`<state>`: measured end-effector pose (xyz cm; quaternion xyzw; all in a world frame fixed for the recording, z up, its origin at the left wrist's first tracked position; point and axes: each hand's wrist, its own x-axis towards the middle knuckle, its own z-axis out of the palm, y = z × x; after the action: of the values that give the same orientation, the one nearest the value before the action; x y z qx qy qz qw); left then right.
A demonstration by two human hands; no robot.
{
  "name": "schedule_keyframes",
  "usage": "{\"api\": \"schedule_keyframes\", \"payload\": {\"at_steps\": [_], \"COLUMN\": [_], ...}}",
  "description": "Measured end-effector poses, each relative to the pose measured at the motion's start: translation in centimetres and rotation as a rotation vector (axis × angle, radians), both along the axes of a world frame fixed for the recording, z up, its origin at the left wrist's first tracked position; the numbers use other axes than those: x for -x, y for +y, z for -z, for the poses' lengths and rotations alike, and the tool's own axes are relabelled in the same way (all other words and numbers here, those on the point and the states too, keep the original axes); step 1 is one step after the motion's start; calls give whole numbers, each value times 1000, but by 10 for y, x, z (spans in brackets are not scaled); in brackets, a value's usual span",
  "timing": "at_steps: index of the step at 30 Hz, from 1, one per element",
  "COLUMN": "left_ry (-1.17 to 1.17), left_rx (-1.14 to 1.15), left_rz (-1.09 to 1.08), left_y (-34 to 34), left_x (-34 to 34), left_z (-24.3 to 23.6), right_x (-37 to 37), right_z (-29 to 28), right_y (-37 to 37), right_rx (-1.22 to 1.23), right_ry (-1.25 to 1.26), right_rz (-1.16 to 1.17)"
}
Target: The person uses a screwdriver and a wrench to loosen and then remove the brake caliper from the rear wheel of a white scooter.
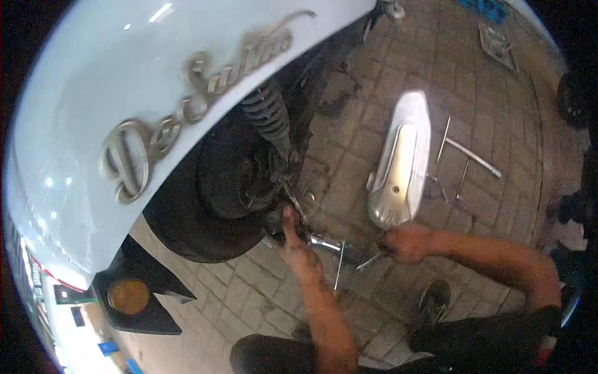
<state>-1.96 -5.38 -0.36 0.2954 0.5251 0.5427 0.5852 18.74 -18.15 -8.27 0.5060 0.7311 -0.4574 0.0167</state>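
Beside the dark rear wheel (205, 234) of a pale scooter (68, 124), my left hand (298, 244) is closed at the hub, thumb upward. A T-handle wrench (327, 242) comes out from its fingers, with a thin crossbar at the outer end. The wrench's other end is hidden behind the hand. My right hand (408, 243) is a fist to the right, around a slim metal tool (369, 262) pointing down-left; its kind is unclear. Just above that fist, a silver and white exhaust muffler (403, 162) lies on the paving.
Right of the muffler lie another T-handle wrench (476, 159) and a thin rod-like tool (462, 179). A coiled shock absorber (268, 112) stands above the hub. The turn-signal bracket (140, 299) juts out at lower left. My shoe (435, 300) rests on the brick paving (230, 305).
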Motion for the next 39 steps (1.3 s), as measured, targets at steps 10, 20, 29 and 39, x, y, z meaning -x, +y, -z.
{"api": "schedule_keyframes", "payload": {"at_steps": [10,20,29,39], "left_ry": [-585,-396,-298,-311], "left_rx": [342,318,201,189], "left_rz": [438,312,332,340], "left_y": [4,7,5,5], "left_x": [24,18,14,14], "left_z": [-16,-16,4,14], "right_x": [-11,39,43,73], "right_z": [-117,-173,-175,-164], "right_y": [47,96,97,120], "right_rx": [-230,-579,-445,-745], "right_ry": [241,66,75,258], "right_rz": [793,634,702,498]}}
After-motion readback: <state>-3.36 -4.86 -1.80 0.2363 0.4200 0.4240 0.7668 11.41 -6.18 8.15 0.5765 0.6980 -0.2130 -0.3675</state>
